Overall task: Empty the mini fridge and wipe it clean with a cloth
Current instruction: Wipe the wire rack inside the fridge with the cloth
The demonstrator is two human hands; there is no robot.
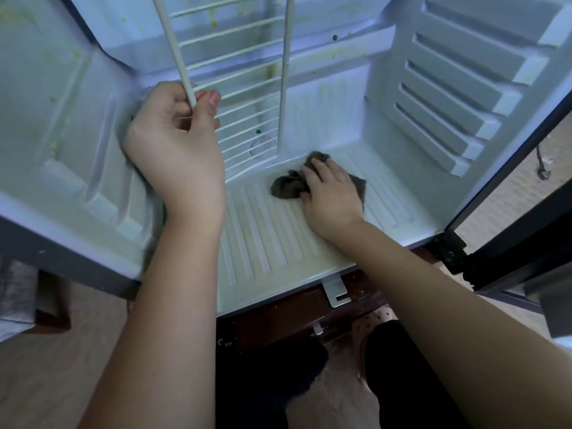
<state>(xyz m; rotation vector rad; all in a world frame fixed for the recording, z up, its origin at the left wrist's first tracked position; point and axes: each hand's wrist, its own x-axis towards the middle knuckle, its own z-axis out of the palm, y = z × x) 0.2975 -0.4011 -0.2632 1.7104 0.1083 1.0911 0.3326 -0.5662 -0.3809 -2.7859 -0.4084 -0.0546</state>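
The mini fridge (pixel 77 150) stands open in front of me, its white inside empty apart from a wire shelf. My left hand (pixel 176 144) grips the front bar of the white wire shelf (pixel 247 88), which is tilted up steeply inside. My right hand (pixel 331 193) presses a crumpled grey-brown cloth (pixel 284 187) flat onto the ribbed fridge floor (pixel 263 243), near its middle. Yellow-green stains speckle the back wall and the left wall.
Shelf rails (pixel 448 113) line the right inner wall. The dark door frame and hinge (pixel 455 252) stand at the right. The fridge rests on a dark wooden stand (pixel 294 314). My dark-clothed legs (pixel 396 366) are below, on a wooden floor.
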